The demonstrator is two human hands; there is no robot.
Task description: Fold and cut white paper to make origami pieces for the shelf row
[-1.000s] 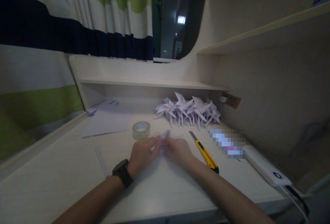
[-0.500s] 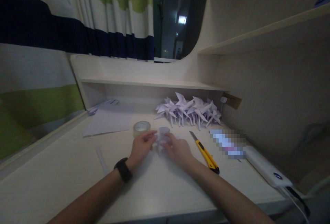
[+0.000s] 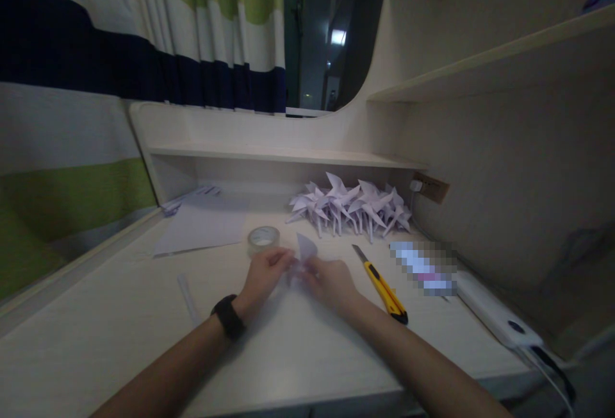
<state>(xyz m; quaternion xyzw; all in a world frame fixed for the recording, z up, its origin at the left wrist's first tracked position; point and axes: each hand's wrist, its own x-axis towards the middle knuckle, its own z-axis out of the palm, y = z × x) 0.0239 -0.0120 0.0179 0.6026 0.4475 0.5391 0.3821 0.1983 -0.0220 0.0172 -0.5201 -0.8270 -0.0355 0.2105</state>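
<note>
Both my hands meet over the middle of the pale desk (image 3: 120, 328). Between them is a small folded piece of white paper (image 3: 304, 250), its pointed flap standing up. My left hand (image 3: 265, 273), with a black watch on the wrist, pinches the paper's left side. My right hand (image 3: 331, 280) grips its right side from below. A roll of clear tape (image 3: 262, 240) lies just beyond my left hand. A yellow utility knife (image 3: 382, 284) lies right of my right hand, blade pointing away.
A pile of several folded white paper cranes (image 3: 353, 208) sits at the back under a low shelf (image 3: 288, 155). Flat paper sheets (image 3: 202, 225) lie at the back left. A white power bank (image 3: 500, 315) with a cable rests at the right edge. A striped curtain hangs left.
The paper has been turned and refolded between my fingers; a pointed flap now stands upright. My hands have shifted slightly away from me.
</note>
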